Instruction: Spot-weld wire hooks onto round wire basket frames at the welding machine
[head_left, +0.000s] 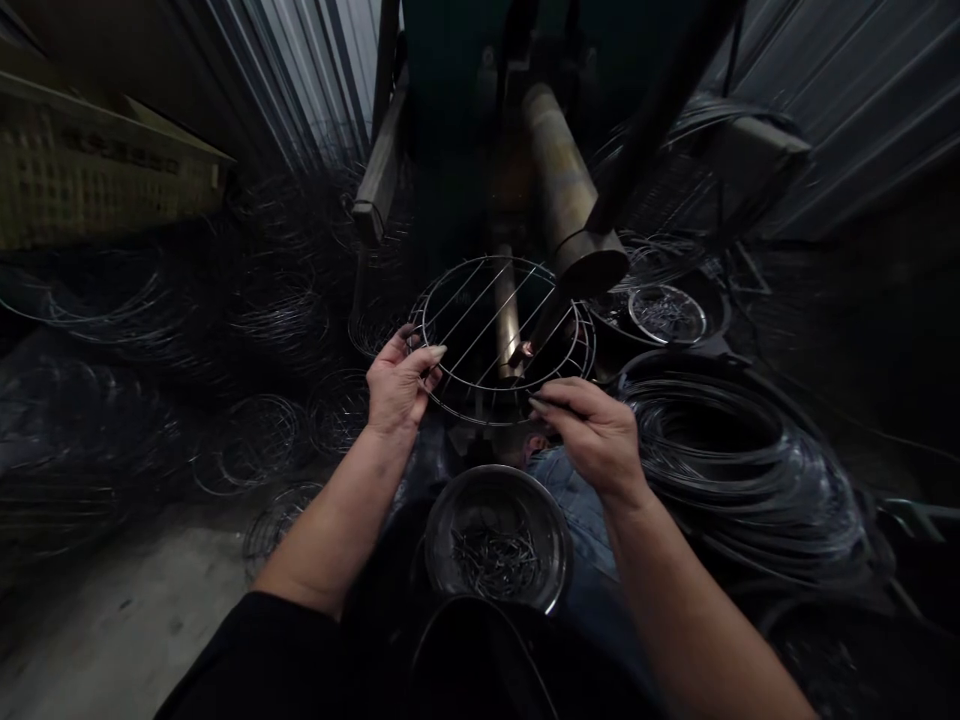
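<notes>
Small metal workshop, wire-goods making. Corrugated sheet walls [862,90], bare concrete floor [112,620], dim light. A dark welding-type machine [465,120] with a heavy metal cylinder [559,180] stands at centre, and a half-made wire rack [480,330] sits on its arm. Round wire frames [277,300] are heaped along the left. Coils of black wire [720,450] are stacked on the right. Steel bowls [499,540] hold short cut wire pieces, with another bowl [666,313] beside the machine. A dusty crate [90,170] sits far left.

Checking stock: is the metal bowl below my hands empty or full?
Neither, nearly empty: the metal bowl holds a shallow scatter of small wire pieces, far below its rim.
</notes>
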